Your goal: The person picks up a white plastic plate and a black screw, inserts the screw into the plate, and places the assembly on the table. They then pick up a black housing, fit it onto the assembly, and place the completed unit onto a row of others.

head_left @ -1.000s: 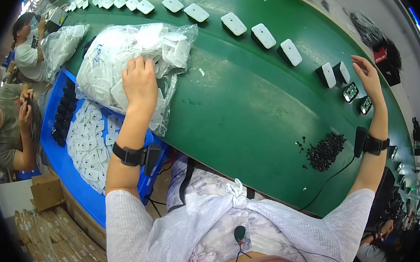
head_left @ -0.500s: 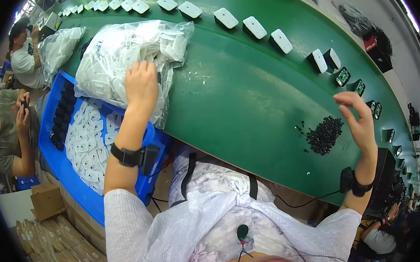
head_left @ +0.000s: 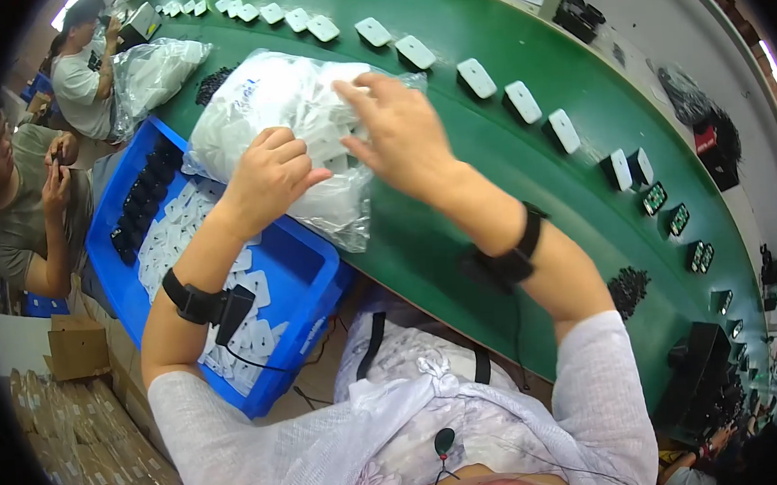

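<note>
A clear plastic bag [head_left: 250,126] full of white plastic covers lies on the green table, overlapping the rim of a blue bin [head_left: 305,271]. At the bag's near side, my left hand [head_left: 267,181] is closed with its fingers curled against the plastic, apparently gripping it; the thumb points right. My right hand [head_left: 406,138] is over the bag's right part, thumb and fingers apart, with nothing visible between them. Loose white covers [head_left: 252,292] fill much of the bin, and black housings [head_left: 142,197] line its far left side. Both wrists wear black straps.
A row of white-topped black units [head_left: 476,79] curves along the table, followed by units with green circuit boards [head_left: 655,198]. Small black screws [head_left: 628,291] are piled at right. A black box [head_left: 695,370] stands at the table's near right. Two people work at left, near another bag [head_left: 156,74].
My right hand has swung left from beside the screw pile to above the bag. My left hand's fingers have curled in at the bag's near side. The view has shifted.
</note>
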`<move>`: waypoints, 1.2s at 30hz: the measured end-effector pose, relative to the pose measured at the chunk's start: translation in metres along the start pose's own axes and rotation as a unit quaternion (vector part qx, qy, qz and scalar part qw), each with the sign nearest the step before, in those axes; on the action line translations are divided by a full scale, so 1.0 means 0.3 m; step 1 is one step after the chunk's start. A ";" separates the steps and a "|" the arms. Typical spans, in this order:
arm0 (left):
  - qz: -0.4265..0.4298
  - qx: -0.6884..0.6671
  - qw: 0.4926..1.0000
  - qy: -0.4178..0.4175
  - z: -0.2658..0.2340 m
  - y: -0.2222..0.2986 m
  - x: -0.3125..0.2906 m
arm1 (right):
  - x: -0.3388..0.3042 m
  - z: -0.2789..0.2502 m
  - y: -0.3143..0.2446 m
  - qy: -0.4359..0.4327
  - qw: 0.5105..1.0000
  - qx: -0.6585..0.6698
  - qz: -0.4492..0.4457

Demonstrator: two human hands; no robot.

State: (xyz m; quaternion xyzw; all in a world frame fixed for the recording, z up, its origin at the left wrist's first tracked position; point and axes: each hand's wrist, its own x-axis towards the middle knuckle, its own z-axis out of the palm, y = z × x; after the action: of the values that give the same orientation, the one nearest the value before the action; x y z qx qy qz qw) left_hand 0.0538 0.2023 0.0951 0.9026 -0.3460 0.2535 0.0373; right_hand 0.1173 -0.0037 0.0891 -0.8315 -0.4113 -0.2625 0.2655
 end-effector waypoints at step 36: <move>-0.230 0.094 0.966 0.069 0.241 -0.084 0.102 | 0.186 0.149 0.161 0.005 0.975 0.190 0.111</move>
State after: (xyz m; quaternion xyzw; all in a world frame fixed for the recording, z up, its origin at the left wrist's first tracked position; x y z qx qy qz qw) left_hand 0.1205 0.1854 0.0499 0.9376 -0.1007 0.3312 0.0332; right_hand 0.1961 0.0309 0.0827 -0.8048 -0.3578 -0.1528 0.4482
